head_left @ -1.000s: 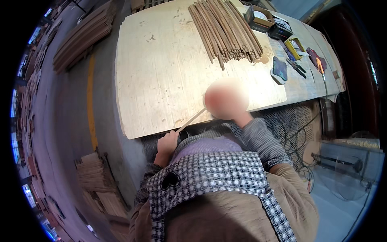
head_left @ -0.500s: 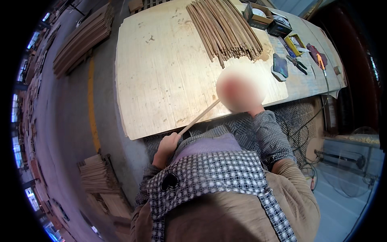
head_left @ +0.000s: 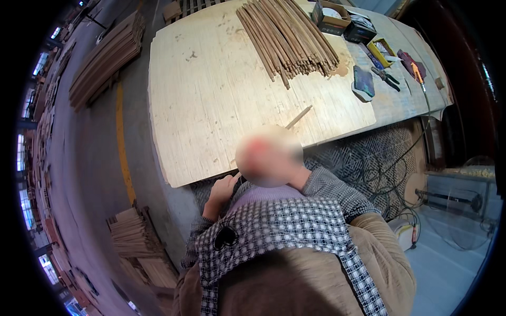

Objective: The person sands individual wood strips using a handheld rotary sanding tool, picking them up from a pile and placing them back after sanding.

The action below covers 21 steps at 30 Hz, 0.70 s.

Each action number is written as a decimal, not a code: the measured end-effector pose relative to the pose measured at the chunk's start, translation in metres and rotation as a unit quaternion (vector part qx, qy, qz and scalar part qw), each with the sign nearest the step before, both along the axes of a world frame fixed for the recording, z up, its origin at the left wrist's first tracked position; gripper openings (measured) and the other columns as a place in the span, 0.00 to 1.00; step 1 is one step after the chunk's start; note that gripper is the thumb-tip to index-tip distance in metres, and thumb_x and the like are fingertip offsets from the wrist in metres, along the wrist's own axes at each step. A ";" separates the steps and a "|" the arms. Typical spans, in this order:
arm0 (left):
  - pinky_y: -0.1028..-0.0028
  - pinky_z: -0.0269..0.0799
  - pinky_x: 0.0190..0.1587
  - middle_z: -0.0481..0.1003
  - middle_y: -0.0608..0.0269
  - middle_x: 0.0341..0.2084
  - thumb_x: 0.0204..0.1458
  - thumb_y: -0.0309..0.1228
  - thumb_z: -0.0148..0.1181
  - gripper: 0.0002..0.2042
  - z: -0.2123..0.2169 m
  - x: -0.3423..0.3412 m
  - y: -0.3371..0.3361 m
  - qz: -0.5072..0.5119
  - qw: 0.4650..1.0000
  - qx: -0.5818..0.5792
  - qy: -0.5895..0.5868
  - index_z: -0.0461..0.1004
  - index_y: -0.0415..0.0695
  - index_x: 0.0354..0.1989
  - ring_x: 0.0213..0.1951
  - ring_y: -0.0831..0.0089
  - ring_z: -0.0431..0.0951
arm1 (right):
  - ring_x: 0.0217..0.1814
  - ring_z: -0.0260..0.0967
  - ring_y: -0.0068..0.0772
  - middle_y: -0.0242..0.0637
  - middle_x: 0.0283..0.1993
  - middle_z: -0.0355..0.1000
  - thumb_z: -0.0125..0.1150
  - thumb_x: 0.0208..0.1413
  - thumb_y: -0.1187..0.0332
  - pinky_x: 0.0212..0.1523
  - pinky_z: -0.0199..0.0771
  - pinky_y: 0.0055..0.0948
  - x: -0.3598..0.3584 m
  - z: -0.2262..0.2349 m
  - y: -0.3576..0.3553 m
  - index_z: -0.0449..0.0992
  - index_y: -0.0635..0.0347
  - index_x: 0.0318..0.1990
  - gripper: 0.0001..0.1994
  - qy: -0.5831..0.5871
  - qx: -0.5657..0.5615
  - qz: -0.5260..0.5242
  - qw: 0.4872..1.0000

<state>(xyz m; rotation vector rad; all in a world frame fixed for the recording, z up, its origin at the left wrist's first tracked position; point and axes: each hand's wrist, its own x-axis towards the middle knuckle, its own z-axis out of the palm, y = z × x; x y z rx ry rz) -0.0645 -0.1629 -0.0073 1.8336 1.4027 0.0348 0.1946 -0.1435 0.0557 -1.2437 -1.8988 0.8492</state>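
My left hand (head_left: 222, 190) is closed round the near end of a thin wooden strip (head_left: 299, 117), just off the front edge of the table. The strip slants up and right over the pale plywood sheet (head_left: 200, 105) on the tabletop. My right hand (head_left: 274, 163) is at the strip, close to my left hand. A round blurred patch covers its fingers, with a reddish spot in it, so what it holds cannot be made out. Beyond, a loose bundle of brown wooden strips (head_left: 295, 45) lies on the plywood.
To the right on the table are a dark blue pad (head_left: 363, 83), pliers (head_left: 386, 79), an orange-handled tool with a cord (head_left: 418, 72), a yellow box (head_left: 382, 52) and two cartons (head_left: 330, 18). Stacked boards (head_left: 108, 58) stand left, beyond a floor line (head_left: 121, 142).
My right hand has slid down along the strip toward my left hand, uncovering the strip's far end. My left hand keeps its grip in nearly the same place.
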 end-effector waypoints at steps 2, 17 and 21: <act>0.50 0.64 0.33 0.72 0.42 0.25 0.58 0.44 0.43 0.18 -0.008 -0.002 0.002 0.008 1.000 -0.005 -0.026 0.69 0.41 0.30 0.32 0.41 0.71 | 0.42 0.65 0.45 0.43 0.37 0.66 0.59 0.41 0.69 0.41 0.65 0.42 0.024 0.029 0.008 0.71 0.50 0.41 0.15 -0.045 0.033 -0.027 0.998; 0.56 0.69 0.22 0.72 0.55 0.19 0.57 0.42 0.47 0.12 0.012 0.018 -0.008 -0.042 0.969 0.218 0.112 0.65 0.46 0.29 0.19 0.52 0.74 | 0.45 0.65 0.40 0.40 0.42 0.67 0.57 0.49 0.62 0.45 0.66 0.39 0.054 0.031 0.019 0.69 0.56 0.44 0.16 -0.174 0.082 -0.115 0.975; 0.55 0.69 0.23 0.72 0.54 0.19 0.57 0.41 0.47 0.12 0.014 0.014 -0.011 -0.035 0.975 0.201 0.093 0.65 0.45 0.29 0.20 0.52 0.74 | 0.43 0.65 0.42 0.42 0.41 0.67 0.57 0.48 0.64 0.43 0.66 0.40 0.075 0.049 0.027 0.69 0.57 0.44 0.16 -0.230 0.051 -0.103 0.967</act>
